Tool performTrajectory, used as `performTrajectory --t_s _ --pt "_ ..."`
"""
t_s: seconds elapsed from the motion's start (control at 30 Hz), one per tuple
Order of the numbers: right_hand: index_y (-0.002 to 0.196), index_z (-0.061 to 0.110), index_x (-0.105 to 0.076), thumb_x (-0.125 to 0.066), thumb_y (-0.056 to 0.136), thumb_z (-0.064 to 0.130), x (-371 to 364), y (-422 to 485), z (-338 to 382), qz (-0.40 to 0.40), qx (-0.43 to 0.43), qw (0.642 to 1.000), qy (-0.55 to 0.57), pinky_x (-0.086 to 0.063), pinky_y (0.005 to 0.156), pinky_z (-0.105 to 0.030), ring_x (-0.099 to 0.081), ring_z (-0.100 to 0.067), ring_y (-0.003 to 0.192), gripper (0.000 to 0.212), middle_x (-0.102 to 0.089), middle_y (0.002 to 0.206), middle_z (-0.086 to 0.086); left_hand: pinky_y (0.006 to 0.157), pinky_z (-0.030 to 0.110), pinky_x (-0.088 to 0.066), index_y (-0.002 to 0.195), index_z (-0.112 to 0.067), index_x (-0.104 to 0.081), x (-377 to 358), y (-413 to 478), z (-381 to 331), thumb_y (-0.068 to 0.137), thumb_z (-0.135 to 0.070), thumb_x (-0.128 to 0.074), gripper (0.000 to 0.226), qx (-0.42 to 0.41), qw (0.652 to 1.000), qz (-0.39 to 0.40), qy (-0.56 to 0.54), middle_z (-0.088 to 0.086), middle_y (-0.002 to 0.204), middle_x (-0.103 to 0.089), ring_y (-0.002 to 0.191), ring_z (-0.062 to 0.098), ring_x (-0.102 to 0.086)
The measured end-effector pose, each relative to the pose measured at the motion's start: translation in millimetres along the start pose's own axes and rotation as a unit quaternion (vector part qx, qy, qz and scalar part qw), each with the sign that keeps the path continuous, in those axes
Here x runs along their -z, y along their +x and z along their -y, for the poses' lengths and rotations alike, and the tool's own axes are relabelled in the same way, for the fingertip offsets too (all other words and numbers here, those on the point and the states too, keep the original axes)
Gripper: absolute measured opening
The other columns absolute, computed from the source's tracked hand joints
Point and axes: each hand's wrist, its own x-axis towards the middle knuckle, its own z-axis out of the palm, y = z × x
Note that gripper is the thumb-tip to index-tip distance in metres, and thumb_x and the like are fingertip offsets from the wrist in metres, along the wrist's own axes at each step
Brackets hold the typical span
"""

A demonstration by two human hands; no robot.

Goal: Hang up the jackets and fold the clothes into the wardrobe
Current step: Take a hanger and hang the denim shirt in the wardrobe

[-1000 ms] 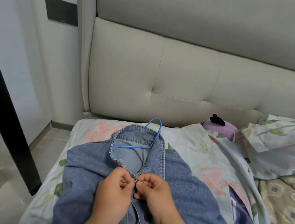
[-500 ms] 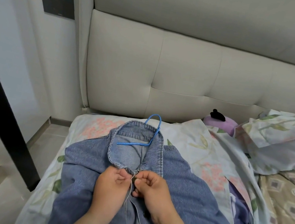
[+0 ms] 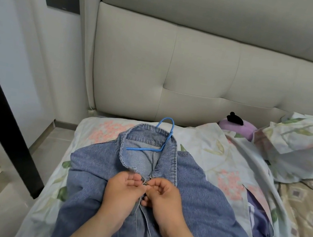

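Both hands, left (image 3: 121, 193) and right (image 3: 164, 199), pinch the placket of the jacket (image 3: 208, 214) under its collar; denim looks heavy yet floppy, best lifted by the hanger (image 3: 163, 138).

Jacket (image 3: 217, 221) flat on bed (image 3: 104, 130), hanger (image 3: 144, 149) inside collar (image 3: 167, 157) with hook poking toward headboard (image 3: 202, 64) behind, left hand (image 3: 120, 193) and right hand (image 3: 165, 198) side by side just below collar, plush toy (image 3: 239, 126) far right against headboard.
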Motion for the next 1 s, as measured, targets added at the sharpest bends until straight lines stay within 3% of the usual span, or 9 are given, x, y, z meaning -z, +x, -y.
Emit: performTrajectory --t_s 0.07,0.13,0.23,0.4,0.57,0.67,0.77,0.87,1.0 --pt "0.081 0.006 -0.066 -0.060 0.087 -0.011 1 1 -1 -0.001 0.000 1.000 0.001 -0.054 0.052 -0.025 -0.059 -0.011 0.053 0.018 -0.061 0.062 -0.005 0.052 0.021 -0.051 0.087 -0.011 -0.063 -2 -1 -2 0.078 0.013 -0.065 0.026 -0.011 0.999 -0.002 0.033 0.008 0.083 -0.066 0.067 0.013 -0.062" --pt "0.081 0.006 -0.066 -0.060 0.088 -0.010 1 1 -1 0.001 0.000 1.000 0.000 -0.054 0.053 -0.025 -0.058 -0.011 0.052 0.019 -0.060 0.063 -0.005 0.063 0.028 -0.054 0.085 -0.012 -0.065 -3 -2 -3 0.080 0.013 -0.058 0.026 -0.019 0.998 -0.018 0.060 0.008 0.083 -0.066 0.071 0.014 -0.061" --pt "0.079 0.007 -0.065 -0.060 0.088 -0.011 0 0 -1 0.003 -0.002 1.000 0.008 -0.054 0.052 -0.025 -0.055 -0.011 0.050 0.020 -0.059 0.062 -0.005 0.072 0.029 -0.051 0.089 -0.012 -0.064 1 -3 -7 0.085 0.014 -0.055 0.027 0.018 1.000 -0.009 -0.003 0.004 0.083 -0.064 0.075 0.014 -0.059" --pt "0.082 0.004 -0.063 -0.056 0.090 -0.012 8 -2 5 0.043 -0.010 0.997 0.069 -0.052 0.049 -0.025 -0.051 -0.013 0.047 0.019 -0.056 0.060 -0.008 0.055 0.026 -0.052 0.104 0.000 -0.059 9 -7 -24 0.090 0.016 -0.047 0.024 0.080 0.982 0.083 -0.152 0.012 0.084 -0.062 0.068 0.016 -0.061" --pt "0.083 0.002 -0.060 -0.053 0.090 -0.013 15 -7 3 0.059 -0.013 0.989 0.134 -0.050 0.046 -0.024 -0.046 -0.013 0.047 0.018 -0.051 0.057 -0.008 0.068 0.044 -0.051 0.112 0.009 -0.056 19 -7 -25 0.091 0.016 -0.041 0.027 0.132 0.951 0.181 -0.213 0.027 0.096 -0.058 0.079 0.035 -0.053" --pt "0.083 0.002 -0.060 -0.053 0.090 -0.013 14 -8 3 0.054 -0.004 0.991 0.121 -0.050 0.046 -0.024 -0.046 -0.013 0.047 0.018 -0.050 0.057 -0.009 0.057 0.028 -0.042 0.097 0.001 -0.061 19 -12 -17 0.089 0.017 -0.045 0.024 0.106 0.979 0.137 -0.109 0.015 0.078 -0.057 0.061 0.020 -0.048" --pt "0.084 0.002 -0.061 -0.054 0.090 -0.014 10 -10 3 0.041 0.008 0.996 0.084 -0.048 0.045 -0.023 -0.046 -0.014 0.045 0.018 -0.053 0.061 -0.010 0.052 0.021 -0.041 0.092 -0.008 -0.062 7 -18 -11 0.089 0.014 -0.050 0.025 0.045 0.996 0.074 -0.011 0.007 0.076 -0.058 0.056 0.010 -0.048" --pt "0.086 0.001 -0.063 -0.058 0.089 -0.011 7 -12 4 0.038 0.006 0.998 0.056 -0.047 0.046 -0.024 -0.049 -0.015 0.047 0.013 -0.059 0.065 -0.013 0.044 0.016 -0.044 0.092 -0.007 -0.063 -3 -23 -11 0.087 0.015 -0.051 0.026 0.010 0.999 0.042 -0.020 0.010 0.085 -0.062 0.056 0.007 -0.055" --pt "0.091 -0.003 -0.063 -0.059 0.089 -0.011 10 -10 5 0.058 -0.008 0.997 0.053 -0.046 0.045 -0.024 -0.048 -0.018 0.049 0.009 -0.058 0.067 -0.015 0.049 0.012 -0.045 0.088 -0.012 -0.064 -5 -25 -11 0.085 0.014 -0.059 0.027 -0.036 0.999 0.016 -0.007 0.008 0.086 -0.068 0.059 0.003 -0.059"
